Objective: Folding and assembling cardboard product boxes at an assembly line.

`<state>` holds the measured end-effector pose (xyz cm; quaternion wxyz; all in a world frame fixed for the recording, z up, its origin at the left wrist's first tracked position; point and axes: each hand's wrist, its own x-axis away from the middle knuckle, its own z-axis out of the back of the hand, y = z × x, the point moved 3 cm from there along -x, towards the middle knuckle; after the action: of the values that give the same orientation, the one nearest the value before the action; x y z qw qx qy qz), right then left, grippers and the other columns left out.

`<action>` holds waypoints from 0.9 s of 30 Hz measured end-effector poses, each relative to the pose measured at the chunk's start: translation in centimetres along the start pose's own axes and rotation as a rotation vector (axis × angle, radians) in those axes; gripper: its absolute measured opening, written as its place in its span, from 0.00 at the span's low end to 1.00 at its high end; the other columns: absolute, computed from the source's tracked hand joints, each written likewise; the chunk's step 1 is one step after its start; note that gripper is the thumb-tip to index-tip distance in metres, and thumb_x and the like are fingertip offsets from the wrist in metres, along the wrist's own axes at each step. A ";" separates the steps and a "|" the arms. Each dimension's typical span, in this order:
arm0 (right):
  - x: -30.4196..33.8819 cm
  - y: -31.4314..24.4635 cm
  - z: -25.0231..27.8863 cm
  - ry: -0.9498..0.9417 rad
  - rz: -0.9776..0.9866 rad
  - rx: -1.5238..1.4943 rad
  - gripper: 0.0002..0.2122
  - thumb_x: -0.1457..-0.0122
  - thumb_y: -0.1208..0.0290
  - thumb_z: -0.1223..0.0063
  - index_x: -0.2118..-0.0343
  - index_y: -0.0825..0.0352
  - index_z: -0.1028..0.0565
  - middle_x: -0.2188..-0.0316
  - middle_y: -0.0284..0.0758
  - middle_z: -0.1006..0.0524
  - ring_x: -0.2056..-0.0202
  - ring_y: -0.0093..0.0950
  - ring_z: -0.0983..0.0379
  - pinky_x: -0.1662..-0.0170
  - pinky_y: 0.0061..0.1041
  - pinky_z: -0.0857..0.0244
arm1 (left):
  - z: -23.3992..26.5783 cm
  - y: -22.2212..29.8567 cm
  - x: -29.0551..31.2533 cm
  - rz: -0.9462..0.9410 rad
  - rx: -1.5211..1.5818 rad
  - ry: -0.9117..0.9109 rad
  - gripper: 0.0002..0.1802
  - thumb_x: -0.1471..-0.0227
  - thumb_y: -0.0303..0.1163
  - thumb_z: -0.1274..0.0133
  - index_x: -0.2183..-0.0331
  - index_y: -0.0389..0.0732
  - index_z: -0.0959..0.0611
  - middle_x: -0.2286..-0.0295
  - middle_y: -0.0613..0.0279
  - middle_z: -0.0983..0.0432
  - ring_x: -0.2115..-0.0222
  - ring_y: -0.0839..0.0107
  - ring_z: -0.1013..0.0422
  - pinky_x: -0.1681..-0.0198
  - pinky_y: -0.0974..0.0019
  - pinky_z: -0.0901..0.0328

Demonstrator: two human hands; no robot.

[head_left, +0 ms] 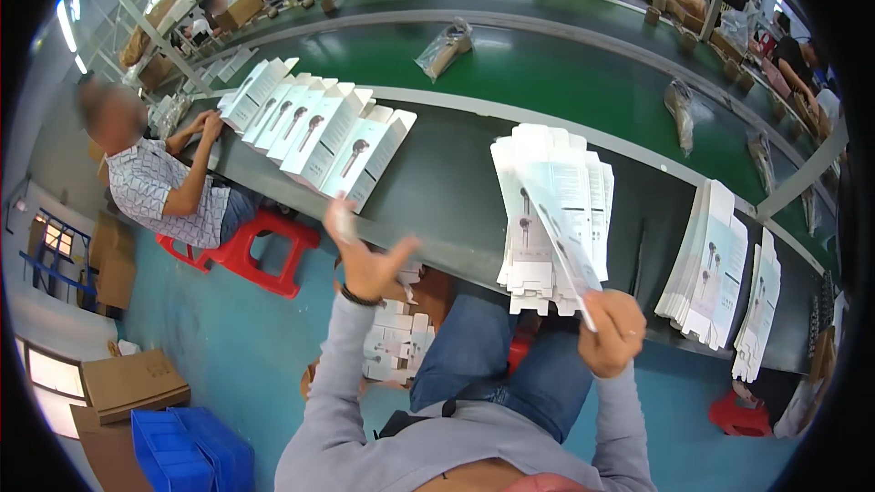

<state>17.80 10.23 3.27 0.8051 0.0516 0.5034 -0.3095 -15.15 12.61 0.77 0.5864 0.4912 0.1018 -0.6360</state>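
Note:
My right hand (612, 332) grips the lower end of a flat, folded white carton (563, 241), which it holds tilted over a pile. That pile of flat cartons (538, 159) lies fanned out on the dark bench in front of me. Off to the left, my left hand (365, 255) is raised at the bench edge with fingers apart and nothing in it. Just beyond it stands a row of opened-up white boxes (360, 153) with a dark product picture on their fronts. The nearest box is close to my left fingertips; I cannot tell whether they touch.
More flat carton stacks (706, 269) lie at the right. Beyond the bench runs a green conveyor (547, 64) carrying plastic-bagged items (447, 47). A co-worker (169, 173) sits at the left near a red stool (273, 251). Below the bench, an open cardboard box holds cartons (398, 342).

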 end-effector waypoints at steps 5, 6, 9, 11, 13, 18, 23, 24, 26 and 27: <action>-1.6 -2.4 0.4 0.268 -0.458 -0.631 0.14 0.46 0.67 0.54 0.76 0.77 0.26 0.80 0.41 0.27 0.78 0.27 0.32 0.75 0.22 0.39 | -1.0 9.7 0.8 -0.615 0.182 -0.237 0.44 0.72 0.51 0.36 0.50 0.66 0.37 0.45 0.51 0.53 0.44 0.47 0.56 0.47 0.34 0.63; -1.0 -2.5 0.0 0.144 -0.615 -0.762 0.15 0.46 0.65 0.52 0.76 0.77 0.26 0.81 0.39 0.27 0.79 0.25 0.33 0.76 0.21 0.41 | -0.9 10.4 0.8 -0.660 0.119 -0.297 0.39 0.71 0.52 0.37 0.53 0.69 0.34 0.45 0.53 0.52 0.43 0.48 0.56 0.49 0.31 0.65; -0.3 -2.3 -0.8 -0.094 -0.837 -1.084 0.14 0.48 0.66 0.49 0.75 0.77 0.25 0.83 0.34 0.27 0.80 0.18 0.34 0.78 0.18 0.44 | -0.3 11.8 -0.1 -0.755 0.008 -0.431 0.34 0.73 0.51 0.38 0.57 0.68 0.30 0.47 0.53 0.47 0.44 0.50 0.52 0.50 0.29 0.66; -0.5 -2.5 -0.7 -0.130 -0.839 -1.020 0.12 0.49 0.69 0.48 0.75 0.77 0.25 0.84 0.32 0.27 0.83 0.18 0.35 0.80 0.17 0.46 | -0.3 12.0 -0.3 -0.598 0.161 -0.737 0.36 0.75 0.49 0.38 0.56 0.67 0.29 0.50 0.53 0.44 0.47 0.51 0.48 0.51 0.29 0.62; -0.7 -2.1 -0.5 -0.244 -0.713 -0.761 0.07 0.52 0.75 0.47 0.75 0.75 0.25 0.84 0.34 0.26 0.85 0.22 0.33 0.80 0.17 0.43 | 0.1 12.7 -0.6 -0.561 0.196 -0.775 0.38 0.77 0.48 0.37 0.56 0.66 0.29 0.52 0.52 0.42 0.49 0.50 0.45 0.52 0.31 0.59; -1.0 -1.9 -0.2 -0.224 -0.378 -0.324 0.06 0.52 0.76 0.49 0.71 0.73 0.25 0.82 0.41 0.25 0.79 0.32 0.25 0.75 0.23 0.35 | 0.8 12.5 -0.8 -0.483 0.222 -0.665 0.31 0.75 0.38 0.34 0.62 0.45 0.25 0.64 0.52 0.29 0.65 0.57 0.30 0.59 0.59 0.36; 1.8 -2.2 -2.8 -0.027 -0.486 -0.723 0.21 0.48 0.60 0.47 0.60 0.75 0.31 0.73 0.43 0.25 0.70 0.35 0.26 0.66 0.27 0.34 | 1.6 11.6 -0.4 -0.153 0.305 -0.672 0.32 0.69 0.31 0.34 0.58 0.32 0.26 0.75 0.57 0.23 0.76 0.70 0.26 0.72 0.75 0.34; 3.1 -3.1 -4.1 -0.029 -0.504 -0.705 0.25 0.48 0.55 0.48 0.57 0.76 0.33 0.66 0.46 0.27 0.64 0.39 0.29 0.60 0.30 0.37 | 1.2 11.6 0.3 0.054 0.435 -0.626 0.31 0.68 0.31 0.34 0.59 0.32 0.26 0.74 0.57 0.23 0.74 0.72 0.26 0.71 0.75 0.34; 6.0 -4.6 -6.2 -0.098 -0.602 -0.691 0.31 0.50 0.53 0.46 0.54 0.78 0.37 0.55 0.50 0.34 0.53 0.43 0.36 0.50 0.36 0.46 | 0.5 12.8 1.1 0.244 0.552 -0.544 0.28 0.66 0.32 0.35 0.60 0.32 0.25 0.72 0.59 0.23 0.71 0.76 0.28 0.68 0.73 0.34; 6.3 -5.8 -7.1 0.169 -0.795 -0.753 0.30 0.49 0.56 0.46 0.53 0.78 0.39 0.56 0.47 0.33 0.54 0.36 0.35 0.51 0.32 0.44 | -0.2 13.2 2.1 0.387 0.580 -0.644 0.27 0.63 0.31 0.36 0.59 0.32 0.26 0.69 0.57 0.24 0.67 0.74 0.29 0.63 0.71 0.35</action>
<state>11.00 5.59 -4.13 0.5460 -0.4091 0.6227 -0.3830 -3.53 7.53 4.98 0.5344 0.4224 -0.3605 -0.6371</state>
